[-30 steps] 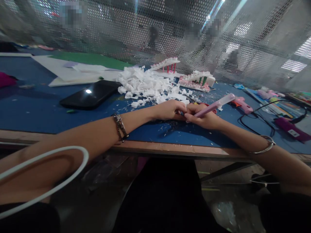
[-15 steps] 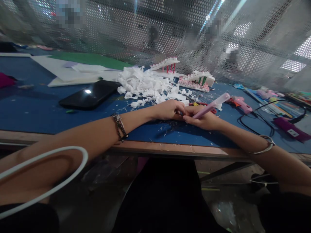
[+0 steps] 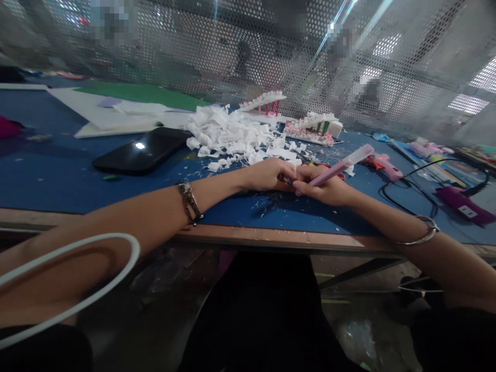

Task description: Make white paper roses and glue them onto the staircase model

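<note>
My left hand (image 3: pixel 269 174) rests on the blue table (image 3: pixel 58 181) with its fingers curled, pinching something small that I cannot make out. My right hand (image 3: pixel 325 188) touches it from the right and is closed round a pink craft knife (image 3: pixel 343 164), whose handle points up and to the right. The knife's tip is hidden between the two hands. Small white shavings lie on the table under and around both hands.
A pile of white paper scraps (image 3: pixel 232 137) lies behind the hands, a black phone (image 3: pixel 143 151) to the left. White foam models (image 3: pixel 313 128) stand by the perforated metal screen. A pink glue gun (image 3: pixel 383 164), black cables (image 3: pixel 411 199) and a purple box (image 3: pixel 463 206) lie right.
The knife handle dipped a little and then rose again to the right. Both hands stayed in the same place, pressed together.
</note>
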Demonstrator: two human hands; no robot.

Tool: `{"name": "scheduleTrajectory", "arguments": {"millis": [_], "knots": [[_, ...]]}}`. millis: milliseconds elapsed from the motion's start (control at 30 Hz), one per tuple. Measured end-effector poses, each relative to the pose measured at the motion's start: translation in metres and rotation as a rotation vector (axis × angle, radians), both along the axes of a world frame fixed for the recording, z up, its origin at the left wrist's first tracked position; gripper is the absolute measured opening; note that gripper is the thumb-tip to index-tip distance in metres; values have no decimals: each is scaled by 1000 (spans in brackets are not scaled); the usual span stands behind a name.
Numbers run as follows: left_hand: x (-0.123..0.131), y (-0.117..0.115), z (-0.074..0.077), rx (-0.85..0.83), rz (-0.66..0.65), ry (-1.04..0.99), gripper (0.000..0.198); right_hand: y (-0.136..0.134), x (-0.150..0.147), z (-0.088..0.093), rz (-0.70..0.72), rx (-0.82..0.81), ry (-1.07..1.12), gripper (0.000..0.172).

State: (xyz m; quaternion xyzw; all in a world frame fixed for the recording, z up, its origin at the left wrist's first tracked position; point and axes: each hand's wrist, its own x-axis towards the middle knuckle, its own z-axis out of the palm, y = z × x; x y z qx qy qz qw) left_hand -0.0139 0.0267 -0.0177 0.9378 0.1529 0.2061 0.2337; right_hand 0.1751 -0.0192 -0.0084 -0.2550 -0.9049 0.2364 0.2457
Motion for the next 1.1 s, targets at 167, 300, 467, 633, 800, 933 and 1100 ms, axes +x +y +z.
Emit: {"name": "scheduleTrajectory", "arguments": {"millis": [167, 300, 467, 633, 800, 933, 1100], "knots": [[0, -4, 1, -14, 35, 1, 18, 0, 1, 0, -6, -7, -8, 25], [-1, -6, 2, -30, 57, 9, 20, -1, 2, 2, -30, 22, 3, 22], [-1, -8, 3, -30, 103, 38, 22, -1, 1, 2, -23, -3, -13, 23], [0, -10, 4, -29, 104, 54, 19, -1, 1, 2, -9, -12, -8, 24], [0, -11, 5, -12, 93, 57, 18, -1, 2, 3, -22, -10, -10, 23], [0, -10, 4, 10, 74, 59, 15, -1, 3, 2, -34, -11, -3, 24], [1, -11, 5, -9, 96, 59, 17, 0, 3, 2, -27, -36, -9, 25]]}}
